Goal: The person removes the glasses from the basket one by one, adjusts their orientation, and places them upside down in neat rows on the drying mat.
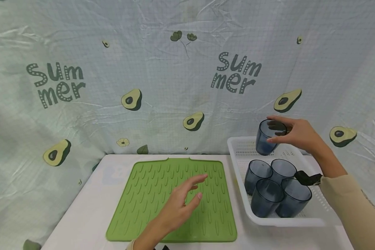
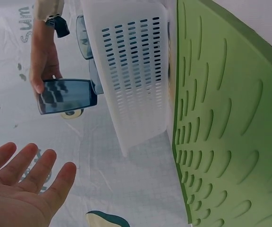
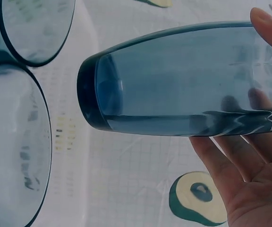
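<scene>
Right hand [image 1: 301, 134]: thumb and fingers curled round a blue glass [image 1: 263, 141] near its rim; glass held mouth up, slightly tilted, above the back part of the white basket [image 1: 287, 222]. Four more glasses [image 1: 266, 201] stand grouped in the basket, mouths up. Left hand [image 1: 181, 208]: fingers loosely extended, thumb apart, nothing held, over the green mat [image 1: 150, 184]. Mat lies on the counter [image 1: 84, 211], left of the basket.
</scene>
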The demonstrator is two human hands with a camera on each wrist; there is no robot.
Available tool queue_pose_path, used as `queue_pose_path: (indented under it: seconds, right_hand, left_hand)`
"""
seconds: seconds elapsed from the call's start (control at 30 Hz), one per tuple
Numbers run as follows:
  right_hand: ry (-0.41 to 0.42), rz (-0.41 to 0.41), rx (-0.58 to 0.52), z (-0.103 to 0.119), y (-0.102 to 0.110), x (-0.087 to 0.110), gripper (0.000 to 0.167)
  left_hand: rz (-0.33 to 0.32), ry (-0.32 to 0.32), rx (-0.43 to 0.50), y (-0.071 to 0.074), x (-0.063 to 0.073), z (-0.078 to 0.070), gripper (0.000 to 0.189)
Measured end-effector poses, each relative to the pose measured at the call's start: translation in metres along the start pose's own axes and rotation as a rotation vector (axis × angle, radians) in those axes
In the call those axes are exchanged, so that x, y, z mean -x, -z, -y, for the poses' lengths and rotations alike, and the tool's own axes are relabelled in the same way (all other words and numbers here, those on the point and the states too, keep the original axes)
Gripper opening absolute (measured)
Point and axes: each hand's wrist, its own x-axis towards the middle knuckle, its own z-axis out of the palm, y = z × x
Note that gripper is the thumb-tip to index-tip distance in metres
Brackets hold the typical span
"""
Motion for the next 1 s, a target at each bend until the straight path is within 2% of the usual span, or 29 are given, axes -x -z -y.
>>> queue_pose_path:
  seconds: [0.23,0.67,1.0]
  right_hand:
    - [0.032,-0.018,0.001,0.01,-0.002,0.005,0.084]
    - [0.101,-0.043,-0.014,0.034,-0.005,0.014,0.08]
    - [0.131,-0.044,-0.026,0.046,-0.007,0.022,0.078]
  left_hand:
    - [0.002,0.0,-0.002,-0.001,-0.002,-0.001,0.049]
    - [-0.007,0.067,0.052,-0.008,-0.01,-0.002,0.053]
    - [-0.023,0.025,0.066,-0.014,-0.022,-0.003,0.054]
